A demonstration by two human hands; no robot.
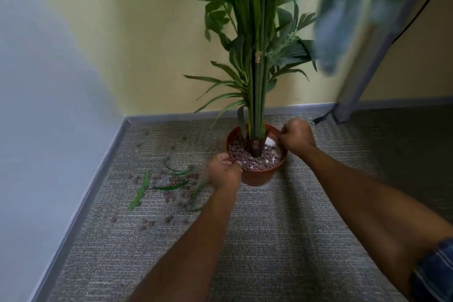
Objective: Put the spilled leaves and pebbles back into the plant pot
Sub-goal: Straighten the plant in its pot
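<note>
Two bare forearms reach forward over grey carpet (269, 240). Left hand (225, 172) closed on near-left rim of pot (257, 176). Right hand (297, 138) closed on far-right rim. Pot upright, part-filled with pebbles, white patch showing. Spilled pebbles (171, 184) and leaves (169, 187) scattered on carpet left of pot. Plant (256, 68) rises before yellow wall (159, 56).
</note>
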